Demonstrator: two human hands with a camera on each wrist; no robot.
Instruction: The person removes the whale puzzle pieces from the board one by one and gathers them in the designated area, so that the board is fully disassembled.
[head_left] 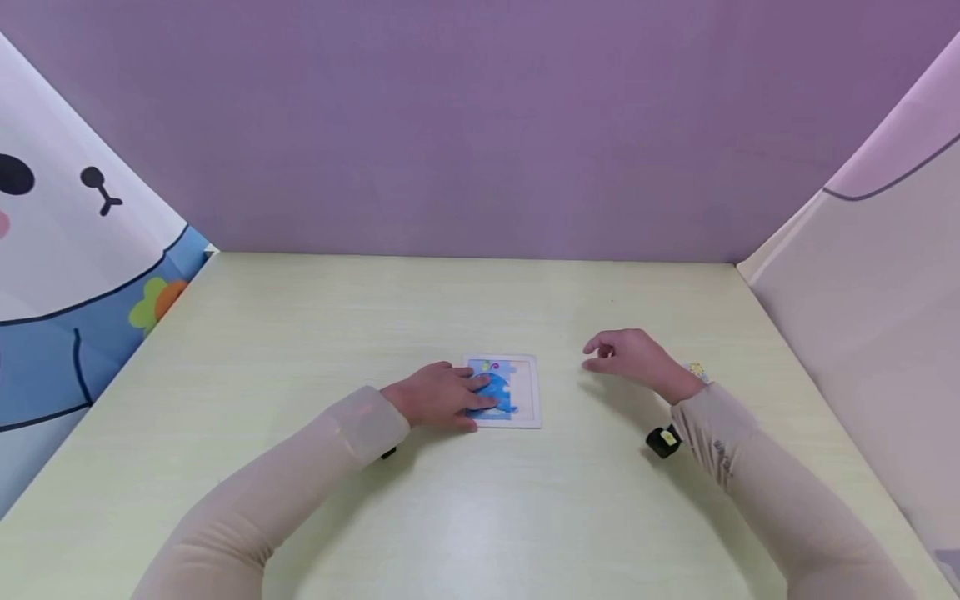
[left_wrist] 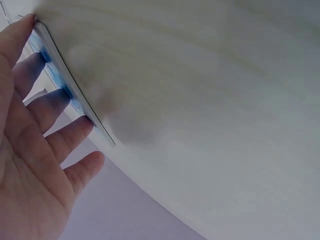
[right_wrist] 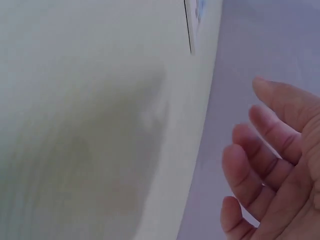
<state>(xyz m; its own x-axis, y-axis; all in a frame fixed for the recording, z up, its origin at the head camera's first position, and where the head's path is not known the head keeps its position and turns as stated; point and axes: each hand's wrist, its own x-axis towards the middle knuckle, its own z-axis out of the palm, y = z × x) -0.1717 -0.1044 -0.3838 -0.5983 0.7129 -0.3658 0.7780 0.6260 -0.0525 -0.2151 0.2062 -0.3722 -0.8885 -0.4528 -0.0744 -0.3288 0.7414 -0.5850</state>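
A white-framed jigsaw puzzle [head_left: 527,400] with a blue whale picture lies flat on the table. Its left and middle parts carry picture pieces, while a pale strip shows along the right side. My left hand [head_left: 438,397] rests on the puzzle with fingers spread and fairly straight, covering part of the whale. In the left wrist view, the fingertips of that hand [left_wrist: 45,130] lie along the puzzle's edge [left_wrist: 75,85]. To the right of the puzzle, my right hand [head_left: 630,357] is held over the table, fingers loosely curled around nothing. The right wrist view also shows this hand [right_wrist: 280,160] holding nothing.
A small yellow patterned item [head_left: 697,371] is partly hidden behind the right wrist. A black wrist camera [head_left: 663,442] hangs below the right sleeve. A purple wall [head_left: 480,133] stands at the table's back edge, with printed panels [head_left: 67,250] at the sides.
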